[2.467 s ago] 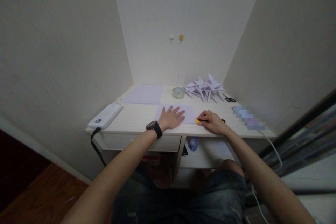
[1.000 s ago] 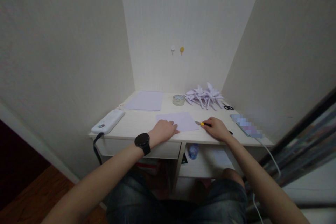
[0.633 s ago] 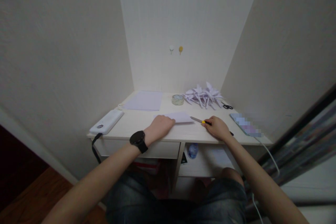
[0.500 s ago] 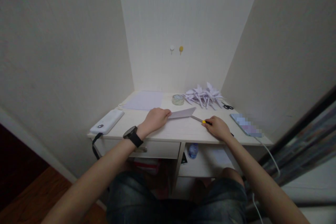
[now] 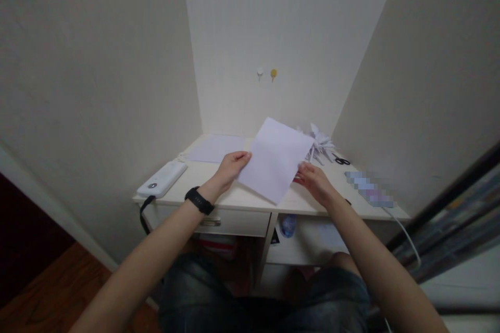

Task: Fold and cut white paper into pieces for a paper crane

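Note:
A white sheet of paper [image 5: 275,160] is held tilted above the desk, one corner pointing toward me. My left hand [image 5: 232,166] pinches its left edge between thumb and fingers. At the right edge, my right hand [image 5: 312,179] has its thumb and fingers closed on the paper. The yellow-and-black utility knife cannot be made out now. Behind the sheet's right corner lies a pile of folded white paper pieces [image 5: 322,144], partly covered. Another flat stack of white paper [image 5: 216,148] rests at the back left of the desk.
Black-handled scissors [image 5: 341,160] and a phone [image 5: 369,188] with a cable lie on the right. A white device [image 5: 162,179] with a black strap sits at the desk's [image 5: 250,203] left edge. Walls enclose three sides. A bottle [image 5: 288,225] stands on the shelf below.
The paper has turned from nearly edge-on to facing me. My right hand has gone from the utility knife to the paper's right edge. The tape roll is now hidden behind the sheet.

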Demonstrator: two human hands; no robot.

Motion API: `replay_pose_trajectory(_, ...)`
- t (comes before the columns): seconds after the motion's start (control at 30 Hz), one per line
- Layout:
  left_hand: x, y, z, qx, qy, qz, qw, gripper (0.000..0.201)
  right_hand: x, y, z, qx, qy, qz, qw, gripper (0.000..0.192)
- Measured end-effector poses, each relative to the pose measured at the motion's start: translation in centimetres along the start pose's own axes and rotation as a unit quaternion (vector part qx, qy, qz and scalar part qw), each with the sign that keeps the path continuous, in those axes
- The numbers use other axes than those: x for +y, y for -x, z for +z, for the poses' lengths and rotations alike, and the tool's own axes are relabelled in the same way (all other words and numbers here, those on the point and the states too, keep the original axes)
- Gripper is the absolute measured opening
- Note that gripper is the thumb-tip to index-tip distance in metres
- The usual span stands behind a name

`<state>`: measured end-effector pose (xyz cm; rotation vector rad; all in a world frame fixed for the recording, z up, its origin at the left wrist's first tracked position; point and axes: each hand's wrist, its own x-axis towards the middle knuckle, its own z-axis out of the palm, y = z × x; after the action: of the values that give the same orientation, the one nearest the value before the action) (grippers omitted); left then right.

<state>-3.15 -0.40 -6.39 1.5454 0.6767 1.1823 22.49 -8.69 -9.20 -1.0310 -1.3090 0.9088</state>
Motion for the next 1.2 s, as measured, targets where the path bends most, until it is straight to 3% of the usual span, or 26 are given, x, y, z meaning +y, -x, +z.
replay_pose_trajectory(0.1,-1.4,0.0,0.4,0.01,0.078,-0.039,0.996,0.04,-0.9,-0.5,2.2,0.065,-0.078,0.009,0.995,0.039)
replay_pose_trajectory(0.23,-2.5,-0.5,-0.1,0.022,0.081,-0.075,0.994,0.037,-0.9,-1.1,3.3,0.125,-0.062,0.025,0.99,0.043)
replay_pose_trajectory(0.33,-2.9,-0.6,-0.1,0.055,0.01,-0.077,0.995,0.039,-0.6,-1.5,3.5,0.16,-0.037,0.036,0.986,0.044)
replay_pose_trajectory(0.4,-3.0,-0.5,0.3,0.096,-0.072,-0.049,0.992,0.047,-0.6,-1.9,3.7,0.186,-0.017,0.039,0.982,0.043)
replay_pose_trajectory(0.47,-2.8,-0.1,1.2,0.098,-0.14,-0.016,0.985,0.055,-0.6,-2.4,4.0,0.21,0.014,0.032,0.977,0.041)
replay_pose_trajectory(0.63,-0.7,1.2,4.2,-0.025,-0.14,-0.031,0.989,0.081,-1.0,-3.5,5.4,0.238,0.127,-0.048,0.962,0.042)
replay_pose_trajectory(0.77,1.7,1.7,5.9,-0.134,0.015,-0.046,0.99,0.068,-1.9,-3.6,6.9,0.16,0.034,-0.05,0.985,0.052)
replay_pose_trajectory(0.83,2.4,1.6,6.1,-0.143,0.065,-0.06,0.986,0.06,-2.5,-3.4,7.4,0.117,-0.019,-0.04,0.992,0.055)
replay_pose_trajectory(1.03,2.8,0.2,4.3,-0.054,0.06,-0.067,0.995,0.02,-3.1,-2.9,6.5,0.07,-0.014,-0.052,0.996,0.056)
replay_pose_trajectory(1.13,2.9,-0.8,1.7,0.003,-0.006,-0.092,0.996,0.013,-3.1,-2.7,4.6,0.084,-0.028,-0.02,0.996,0.052)
replay_pose_trajectory(1.2,2.8,-1.3,-0.5,0.017,0.007,-0.097,0.995,0.014,-2.9,-2.6,2.9,0.124,-0.036,0.014,0.992,0.05)
